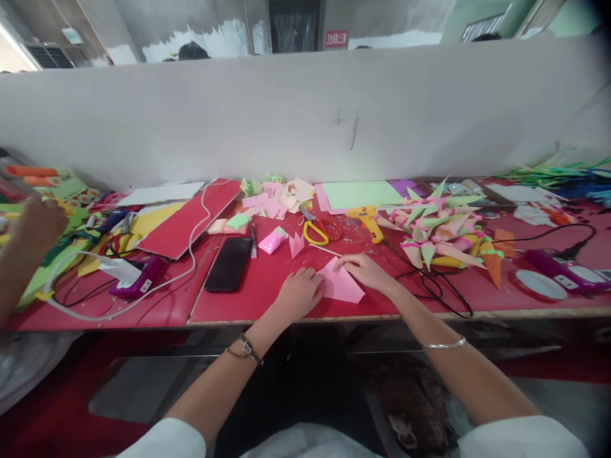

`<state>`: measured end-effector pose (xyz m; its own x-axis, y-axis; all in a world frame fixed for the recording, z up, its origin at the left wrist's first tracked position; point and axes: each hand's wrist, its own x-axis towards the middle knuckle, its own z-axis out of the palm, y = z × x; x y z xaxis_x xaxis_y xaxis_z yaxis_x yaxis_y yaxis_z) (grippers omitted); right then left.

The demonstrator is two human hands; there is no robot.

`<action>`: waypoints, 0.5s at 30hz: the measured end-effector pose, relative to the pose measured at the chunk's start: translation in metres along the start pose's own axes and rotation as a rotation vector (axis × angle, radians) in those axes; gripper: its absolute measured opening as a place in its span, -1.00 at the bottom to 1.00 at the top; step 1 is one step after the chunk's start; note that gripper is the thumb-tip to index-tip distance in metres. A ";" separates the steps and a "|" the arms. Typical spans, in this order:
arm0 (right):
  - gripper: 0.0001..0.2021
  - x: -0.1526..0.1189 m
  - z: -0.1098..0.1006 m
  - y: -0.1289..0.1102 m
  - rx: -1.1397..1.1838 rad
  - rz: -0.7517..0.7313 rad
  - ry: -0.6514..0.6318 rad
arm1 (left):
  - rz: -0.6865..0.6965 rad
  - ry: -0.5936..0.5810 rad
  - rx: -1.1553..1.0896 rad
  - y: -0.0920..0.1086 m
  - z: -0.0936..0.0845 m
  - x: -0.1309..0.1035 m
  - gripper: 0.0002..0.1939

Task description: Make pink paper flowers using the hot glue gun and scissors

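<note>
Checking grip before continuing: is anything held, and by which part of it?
The pink paper: left hand at its left edge, right hand at its upper edge; pinched or pressed, I cannot tell.

On the bench before me lies a paper sheet, a smartphone to its left, scissors behind it, a glue gun to their right.

Pink paper lies aslant on the red table.
</note>
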<state>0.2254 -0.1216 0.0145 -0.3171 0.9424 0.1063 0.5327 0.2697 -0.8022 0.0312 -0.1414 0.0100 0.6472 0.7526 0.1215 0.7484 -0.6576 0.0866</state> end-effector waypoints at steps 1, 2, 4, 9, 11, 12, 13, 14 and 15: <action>-0.72 -0.002 0.000 0.000 0.031 0.039 0.023 | -0.019 0.001 0.010 0.000 0.003 0.003 -0.70; -0.73 -0.003 0.001 0.000 0.051 0.075 0.043 | -0.039 0.003 0.022 0.001 0.006 0.005 -0.68; -0.73 -0.005 0.004 0.001 0.070 0.132 0.064 | -0.078 0.005 0.052 0.003 0.011 0.009 -0.64; -0.75 -0.006 0.012 0.010 0.037 0.151 0.075 | -0.091 0.000 0.104 0.009 0.015 0.013 -0.59; -0.77 -0.008 0.016 0.012 -0.001 0.146 0.106 | -0.091 -0.012 0.109 0.011 0.014 0.013 -0.59; -0.77 -0.009 0.018 0.012 -0.029 0.146 0.130 | -0.095 -0.020 0.112 0.012 0.013 0.013 -0.60; -0.77 -0.011 0.019 0.011 -0.062 0.145 0.154 | -0.101 -0.027 0.117 0.013 0.012 0.013 -0.60; -0.77 -0.012 0.021 0.010 -0.099 0.144 0.173 | -0.105 -0.032 0.120 0.014 0.011 0.014 -0.60; -0.77 -0.014 0.022 0.008 -0.139 0.145 0.187 | -0.106 -0.036 0.121 0.015 0.010 0.014 -0.59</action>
<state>0.2165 -0.1372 -0.0063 -0.0860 0.9898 0.1136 0.6683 0.1419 -0.7303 0.0525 -0.1401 0.0034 0.5672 0.8195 0.0824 0.8231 -0.5674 -0.0232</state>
